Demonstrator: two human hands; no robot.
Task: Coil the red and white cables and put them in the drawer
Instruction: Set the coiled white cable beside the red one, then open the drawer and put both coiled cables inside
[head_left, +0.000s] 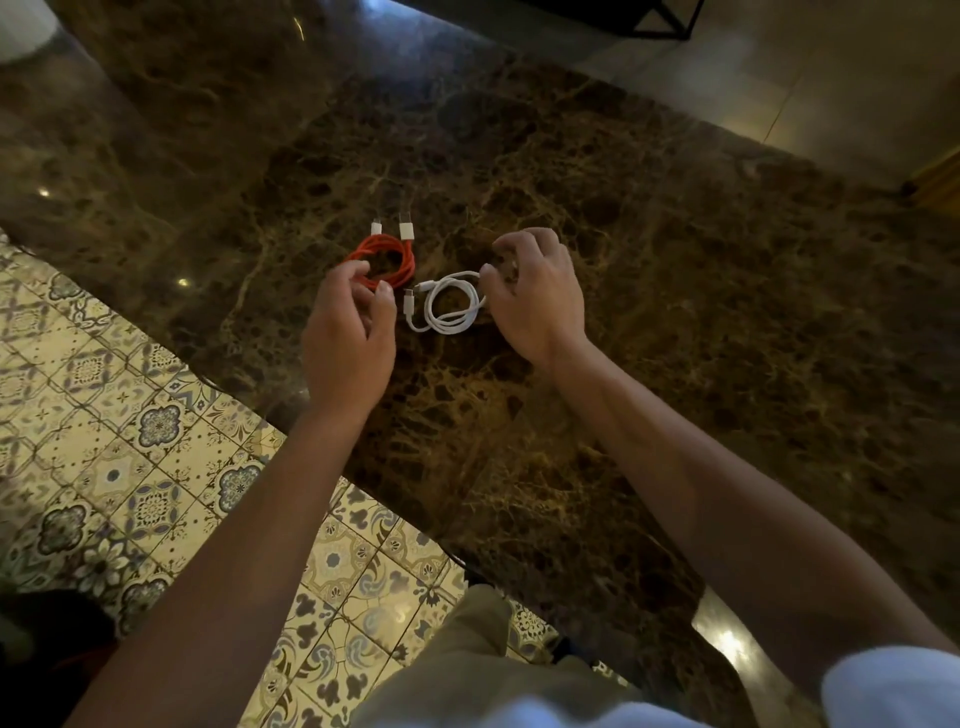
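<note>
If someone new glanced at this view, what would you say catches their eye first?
Probably the bright red cable, coiled on the dark marble table just beyond the left hand. Beside it lies the white cable, loosely looped, with the right hand at its edge. The patterned floor tiles at lower left also stand out.

1. The red cable (387, 258) lies coiled on the table (675, 291), its two plugs pointing to the far side.
2. The white cable (451, 304) lies coiled just right of it and a little nearer the person, the two coils close but apart.
3. The left hand (349, 338) sits over the near edge of the first coil.
4. The right hand (535, 291) is at the right edge of the second coil, fingertips touching it.
5. The tiled floor (130, 441) lies left of the table and below it.
</note>
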